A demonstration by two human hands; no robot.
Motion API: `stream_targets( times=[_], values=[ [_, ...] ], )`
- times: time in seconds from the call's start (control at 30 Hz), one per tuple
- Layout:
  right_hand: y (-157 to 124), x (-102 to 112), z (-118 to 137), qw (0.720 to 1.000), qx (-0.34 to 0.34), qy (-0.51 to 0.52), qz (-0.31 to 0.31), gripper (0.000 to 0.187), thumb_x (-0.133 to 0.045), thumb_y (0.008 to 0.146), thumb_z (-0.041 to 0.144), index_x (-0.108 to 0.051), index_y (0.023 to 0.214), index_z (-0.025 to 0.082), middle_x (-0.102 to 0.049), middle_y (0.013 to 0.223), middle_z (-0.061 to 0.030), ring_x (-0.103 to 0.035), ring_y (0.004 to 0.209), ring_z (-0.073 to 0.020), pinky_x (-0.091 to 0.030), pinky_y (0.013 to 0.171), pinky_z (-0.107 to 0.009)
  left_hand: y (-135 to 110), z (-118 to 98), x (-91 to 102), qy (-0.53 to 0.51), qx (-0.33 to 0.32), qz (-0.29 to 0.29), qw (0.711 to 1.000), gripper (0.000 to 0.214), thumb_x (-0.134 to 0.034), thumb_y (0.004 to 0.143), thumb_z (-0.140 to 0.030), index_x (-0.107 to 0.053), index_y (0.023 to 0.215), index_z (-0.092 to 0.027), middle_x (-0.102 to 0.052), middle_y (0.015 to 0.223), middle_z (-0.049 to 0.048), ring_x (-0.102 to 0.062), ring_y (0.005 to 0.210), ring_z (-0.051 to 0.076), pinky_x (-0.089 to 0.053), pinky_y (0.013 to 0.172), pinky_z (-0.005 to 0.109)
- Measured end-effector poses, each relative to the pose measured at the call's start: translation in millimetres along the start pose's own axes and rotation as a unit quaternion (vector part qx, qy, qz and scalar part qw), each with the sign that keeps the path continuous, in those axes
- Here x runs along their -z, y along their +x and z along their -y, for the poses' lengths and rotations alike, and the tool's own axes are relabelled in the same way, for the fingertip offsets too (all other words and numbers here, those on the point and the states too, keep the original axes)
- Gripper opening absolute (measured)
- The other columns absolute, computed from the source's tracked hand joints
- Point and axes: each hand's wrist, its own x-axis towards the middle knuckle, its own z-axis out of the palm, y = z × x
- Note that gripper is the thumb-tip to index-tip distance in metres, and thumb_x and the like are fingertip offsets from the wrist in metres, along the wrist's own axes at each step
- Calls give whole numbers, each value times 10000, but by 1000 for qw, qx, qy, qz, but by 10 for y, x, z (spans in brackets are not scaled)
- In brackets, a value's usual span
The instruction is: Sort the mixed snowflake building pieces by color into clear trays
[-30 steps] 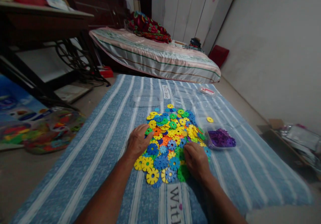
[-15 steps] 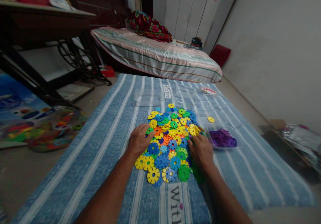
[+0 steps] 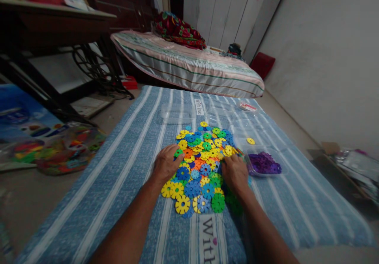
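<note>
The left hand (image 3: 167,162) rests at the heap's left edge, thumb and fingers curved around a green notched disc (image 3: 178,153); whether they pinch or merely frame it, I cannot tell. Perhaps it lies there as a stop for loose pieces. The heap of yellow, blue, green and orange notched plastic discs (image 3: 205,169) spreads between both hands on the blue striped cloth (image 3: 112,177). The right hand (image 3: 236,172) bends down over the heap's right side, fingertips hidden, so its grip cannot be told. Just right, a transparent plastic tub (image 3: 284,170) holds purple notched discs (image 3: 264,163), seemingly placed for short reach; one yellow disc (image 3: 250,141) lies on its far side.
</note>
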Motion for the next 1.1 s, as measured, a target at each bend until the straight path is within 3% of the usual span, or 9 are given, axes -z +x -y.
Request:
stream_targets(
  times=[0.37,0.63,0.77,0.9,1.0,1.1],
  values=[
    [47,-60,13,999,-45,3,-19,154,-525,843,176,-639,943,151,-645,960,-96,-552,924,-227,-351,747,-301,11,-14,13,-2,8,9,1000,330,-489,864,-388,-628,1059,-161,-669,1148,133,-604,1105,259,-467,1011,412],
    [44,-121,-97,990,-49,76,-108,254,-433,883,168,-654,757,163,-660,778,-73,-572,761,-181,-325,641,-269,5,36,-33,-2,6,3,1000,333,-492,861,-390,-627,1068,-167,-670,1158,129,-602,1111,264,-469,1007,417],
    [0,-105,-124,958,-30,247,-140,288,-413,869,235,-682,794,163,-684,764,-66,-591,711,-169,-392,665,-259,2,40,-36,-4,6,-2,1000,314,-502,858,-385,-627,1064,-183,-672,1151,116,-606,1100,261,-473,1003,422],
    [-53,-25,-110,900,-38,420,-107,297,-463,846,364,-682,826,165,-683,746,-30,-607,690,-168,-453,661,-264,0,-1,3,-8,4,0,1000,310,-503,859,-379,-627,1063,-181,-672,1146,117,-610,1090,256,-474,1001,413],
    [-61,17,-99,887,-46,449,-98,297,-492,823,404,-659,752,169,-648,689,-19,-595,668,-172,-464,631,-271,6,-20,26,-13,4,2,1000,303,-509,850,-375,-632,1050,-183,-675,1135,115,-613,1078,255,-475,998,416],
    [-52,10,-89,883,-40,450,-127,261,-524,807,396,-655,742,180,-664,773,-47,-614,767,-192,-489,654,-281,21,-10,26,-14,4,3,1000,288,-515,838,-369,-637,1033,-196,-679,1132,104,-615,1074,254,-479,993,414]
  ],
)
